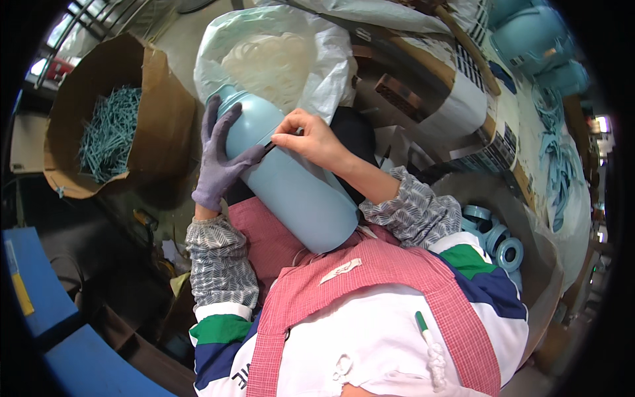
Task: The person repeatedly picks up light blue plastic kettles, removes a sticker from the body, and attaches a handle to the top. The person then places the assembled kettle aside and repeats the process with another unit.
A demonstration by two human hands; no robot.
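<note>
A large light-blue plastic bottle-shaped shell (301, 198) lies slanted across my lap, its narrow neck pointing away to the left. My left hand (218, 152), in a purple glove, grips it near the shoulder, fingers along its left side and thumb over the front. At the seam line below the shoulder, my bare right hand (314, 139) pinches a thin dark tool (268, 147), perhaps a small blade. The tool's tip meets the shell close to my left thumb. Most of the tool is hidden by my fingers.
Left stands a cardboard drum (155, 99) holding thin blue plastic strips (109, 135). Beyond the shell, a white bag (211, 49) contains pale translucent rings (268, 59). Blue ring-shaped parts (508, 253) sit by my right elbow. More blue containers (532, 40) are at far right.
</note>
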